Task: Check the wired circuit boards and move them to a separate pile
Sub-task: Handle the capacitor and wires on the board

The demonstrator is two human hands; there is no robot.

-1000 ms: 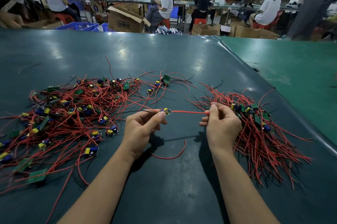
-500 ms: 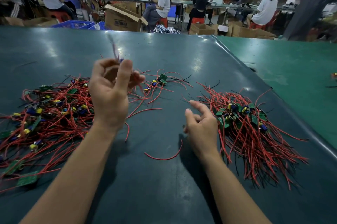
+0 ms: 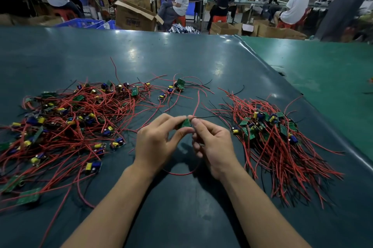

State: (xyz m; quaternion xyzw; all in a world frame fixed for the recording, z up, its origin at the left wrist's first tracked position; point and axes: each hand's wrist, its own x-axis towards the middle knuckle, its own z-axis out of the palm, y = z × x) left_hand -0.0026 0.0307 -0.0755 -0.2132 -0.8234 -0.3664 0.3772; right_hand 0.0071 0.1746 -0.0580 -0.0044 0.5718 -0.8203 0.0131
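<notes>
1. While the unchecked heap (image 3: 66, 124) sprawls across the left of the dark green table (image 3: 181, 55), nobody touches it.
2. Just right of it, the left hand (image 3: 159, 142) pinches a small green circuit board (image 3: 185, 123) at centre.
3. Touching that board, the right hand (image 3: 212, 144) nips its wires (image 3: 196, 104), which trail up and away.
4. Farthest right lies the checked pile (image 3: 270, 132), nearer the right hand, so I reckon the board goes rightward.

1. Left hand (image 3: 155, 144): raised just over the table, thumb and forefinger pinching, forearm angled in from lower left.
2. Right hand (image 3: 212, 146): fingertips curled, pinching, meeting the left.
</notes>
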